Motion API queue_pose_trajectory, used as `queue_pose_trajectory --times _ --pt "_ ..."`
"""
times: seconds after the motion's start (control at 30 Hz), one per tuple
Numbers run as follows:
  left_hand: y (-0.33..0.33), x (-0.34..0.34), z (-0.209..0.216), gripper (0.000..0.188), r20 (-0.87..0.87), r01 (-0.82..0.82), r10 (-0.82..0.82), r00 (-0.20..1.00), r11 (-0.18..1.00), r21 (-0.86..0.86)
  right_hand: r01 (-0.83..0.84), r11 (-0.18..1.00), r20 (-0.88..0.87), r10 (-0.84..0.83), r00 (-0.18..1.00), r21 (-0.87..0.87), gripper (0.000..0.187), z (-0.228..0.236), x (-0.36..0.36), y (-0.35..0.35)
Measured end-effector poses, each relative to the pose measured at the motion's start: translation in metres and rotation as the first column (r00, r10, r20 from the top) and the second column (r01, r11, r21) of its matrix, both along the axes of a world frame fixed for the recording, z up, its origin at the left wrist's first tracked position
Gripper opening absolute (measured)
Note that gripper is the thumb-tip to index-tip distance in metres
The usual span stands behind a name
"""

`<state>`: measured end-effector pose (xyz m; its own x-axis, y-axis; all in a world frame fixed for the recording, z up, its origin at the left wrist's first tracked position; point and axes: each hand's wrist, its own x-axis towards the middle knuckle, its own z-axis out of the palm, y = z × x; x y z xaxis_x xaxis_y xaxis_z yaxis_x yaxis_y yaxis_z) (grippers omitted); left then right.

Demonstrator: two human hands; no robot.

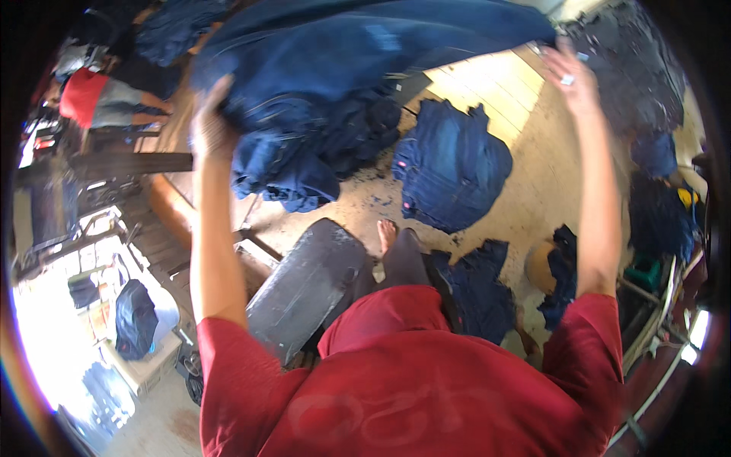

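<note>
Left hand [212, 126]: fingers curled into the near-left edge of the denim [358, 46], gripping it; fingertips buried in cloth, so exact grip unclear. Right hand [572, 76]: fingers spread and half open at the denim's far-right corner; can't tell whether they pinch it or only touch. One ring on that hand.

Denim is one big dark-blue piece held up across the far side, blurred, top edge cut by the frame. It hides most of the pile [312, 152] under it, far left of centre. Piece count in that pile unreadable.

Floor [525, 175]: pale planks far right. Countable on it: one folded stack [453, 167] centre-right, one smaller heap [476, 289] near centre, one dark garment [562, 274] draped over a tan round thing, right. More dark cloth far right, too dim to count.

One grey slab [308, 286], tilted, near centre-left. One bare foot [387, 232] just beyond it; the other leg is hidden by the red shirt [396, 381].

Far left: one other person [103, 99], red and grey top, partly cut off. Near left is blown out by light; one dark bag [135, 320] there on a box.
</note>
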<state>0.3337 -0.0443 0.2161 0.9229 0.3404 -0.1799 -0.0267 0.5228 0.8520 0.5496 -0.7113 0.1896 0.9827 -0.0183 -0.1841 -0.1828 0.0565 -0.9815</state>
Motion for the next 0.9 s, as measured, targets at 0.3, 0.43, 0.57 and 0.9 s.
queue_pose_trajectory --times 0.3,0.43,0.57,0.9 --pt "0.152 -0.247 -0.159 0.064 -0.519 0.257 0.549 0.655 0.484 0.836 -0.427 0.378 -0.318 0.32 0.893 -0.821 0.047 -0.321 -0.243 0.107" --pt "0.059 -0.342 -0.142 0.042 -0.476 0.353 0.549 0.687 0.321 0.879 -0.395 0.105 -0.321 0.416 0.851 -0.913 0.06 -0.398 -0.39 0.135" --pt "-0.059 -0.33 -0.105 0.032 -0.365 0.43 0.527 0.768 -0.001 0.903 -0.192 -0.12 -0.222 0.35 0.91 -0.974 0.062 -0.468 -0.427 0.139" --pt "-0.323 -0.235 -0.161 0.035 -0.664 0.811 -0.561 0.494 0.572 0.121 -0.04 0.526 0.095 0.227 0.969 -0.85 0.043 -0.339 -0.383 0.091"
